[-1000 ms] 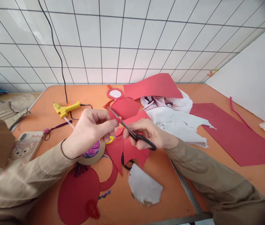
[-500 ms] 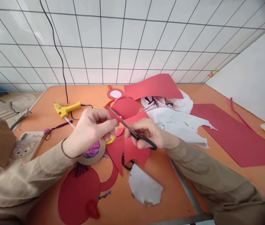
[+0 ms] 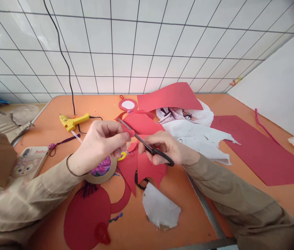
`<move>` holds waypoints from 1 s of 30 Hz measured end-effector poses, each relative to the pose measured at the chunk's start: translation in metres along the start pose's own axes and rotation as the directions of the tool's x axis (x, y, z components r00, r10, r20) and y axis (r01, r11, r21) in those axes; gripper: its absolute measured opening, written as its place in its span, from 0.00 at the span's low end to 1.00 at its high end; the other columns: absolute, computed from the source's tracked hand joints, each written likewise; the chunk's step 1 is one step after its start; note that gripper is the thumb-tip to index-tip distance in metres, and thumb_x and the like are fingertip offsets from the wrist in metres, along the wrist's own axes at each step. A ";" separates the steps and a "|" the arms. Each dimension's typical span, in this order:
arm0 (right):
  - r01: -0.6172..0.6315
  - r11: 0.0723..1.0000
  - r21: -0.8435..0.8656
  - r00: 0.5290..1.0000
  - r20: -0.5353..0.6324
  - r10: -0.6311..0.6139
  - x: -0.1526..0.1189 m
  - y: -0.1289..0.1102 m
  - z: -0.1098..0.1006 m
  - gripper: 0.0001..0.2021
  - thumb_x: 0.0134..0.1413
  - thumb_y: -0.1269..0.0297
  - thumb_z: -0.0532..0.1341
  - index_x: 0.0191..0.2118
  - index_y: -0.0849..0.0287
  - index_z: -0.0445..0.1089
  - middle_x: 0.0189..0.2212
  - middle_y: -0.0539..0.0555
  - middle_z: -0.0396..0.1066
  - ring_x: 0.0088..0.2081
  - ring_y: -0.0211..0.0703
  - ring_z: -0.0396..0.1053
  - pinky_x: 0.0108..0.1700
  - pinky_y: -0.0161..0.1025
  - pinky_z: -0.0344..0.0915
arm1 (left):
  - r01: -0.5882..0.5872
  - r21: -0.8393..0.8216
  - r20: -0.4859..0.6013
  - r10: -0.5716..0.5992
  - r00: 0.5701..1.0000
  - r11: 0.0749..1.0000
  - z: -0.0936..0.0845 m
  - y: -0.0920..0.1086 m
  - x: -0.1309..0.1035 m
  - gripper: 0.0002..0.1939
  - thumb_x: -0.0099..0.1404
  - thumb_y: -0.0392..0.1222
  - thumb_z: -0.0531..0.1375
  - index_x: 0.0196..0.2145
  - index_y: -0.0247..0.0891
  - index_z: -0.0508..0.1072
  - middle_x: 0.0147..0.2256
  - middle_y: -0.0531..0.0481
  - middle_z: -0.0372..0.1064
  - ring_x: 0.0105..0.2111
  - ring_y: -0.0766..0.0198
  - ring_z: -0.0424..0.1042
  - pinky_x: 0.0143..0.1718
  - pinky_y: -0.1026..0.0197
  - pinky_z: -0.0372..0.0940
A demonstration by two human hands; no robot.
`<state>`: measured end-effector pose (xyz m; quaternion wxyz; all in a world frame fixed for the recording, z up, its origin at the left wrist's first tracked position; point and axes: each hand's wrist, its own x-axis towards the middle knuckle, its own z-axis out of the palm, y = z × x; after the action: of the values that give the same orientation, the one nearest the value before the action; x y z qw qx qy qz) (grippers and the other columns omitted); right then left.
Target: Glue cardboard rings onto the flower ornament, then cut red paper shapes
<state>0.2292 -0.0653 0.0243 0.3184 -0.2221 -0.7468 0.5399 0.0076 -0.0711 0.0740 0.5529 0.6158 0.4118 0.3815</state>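
Paper (image 3: 130, 133), pinched by the left hand (image 3: 100, 146) beside scissors (image 3: 152, 150) (right hand (image 3: 174, 146) gripping their handles), cuts best turned slowly.

White cloth (image 3: 196, 137) bars a low reach just beyond the right hand (image 3: 166, 147); above the flat sheet (image 3: 256, 152) there is passage. The glue gun (image 3: 75, 121) and cord (image 3: 66, 62) obstruct beyond the left hand (image 3: 98, 147). Bare table (image 3: 129, 222) opens between disc (image 3: 85, 217) and scrap (image 3: 161, 205).

An orange table (image 3: 102, 104) carries a yellow glue gun (image 3: 74, 121), a red sheet (image 3: 261, 152) and white cloth (image 3: 161, 206).
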 end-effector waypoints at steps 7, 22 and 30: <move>0.013 1.000 -0.002 1.000 0.023 -0.013 0.000 0.000 -0.004 0.21 0.51 0.49 0.69 0.37 0.66 0.72 0.23 0.49 0.67 0.21 0.32 0.61 0.25 0.31 0.61 | -0.005 0.008 0.020 0.005 1.000 1.000 -0.005 -0.002 0.000 0.09 0.54 0.38 0.62 0.19 0.36 0.71 0.15 0.54 0.65 0.13 0.73 0.60 0.14 0.69 0.56; -0.022 0.999 -0.029 0.999 0.025 0.022 0.000 -0.003 -0.006 0.23 0.49 0.45 0.69 0.36 0.65 0.72 0.21 0.49 0.65 0.22 0.34 0.61 0.27 0.33 0.62 | -0.051 0.032 0.000 0.051 0.999 0.998 -0.008 0.003 0.002 0.07 0.51 0.34 0.61 0.17 0.35 0.71 0.14 0.55 0.64 0.13 0.75 0.57 0.14 0.70 0.53; -0.006 1.000 -0.014 1.000 0.027 0.007 -0.001 -0.001 -0.009 0.23 0.48 0.46 0.70 0.36 0.64 0.73 0.22 0.50 0.66 0.25 0.35 0.64 0.29 0.33 0.64 | -0.059 0.072 -0.060 0.063 0.996 0.996 -0.011 0.005 0.004 0.07 0.49 0.35 0.62 0.16 0.35 0.71 0.14 0.55 0.62 0.14 0.74 0.55 0.14 0.69 0.50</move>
<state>0.2363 -0.0607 0.0268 0.3048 -0.2194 -0.7542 0.5387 -0.0006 -0.0639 0.0803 0.5060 0.6348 0.4229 0.4027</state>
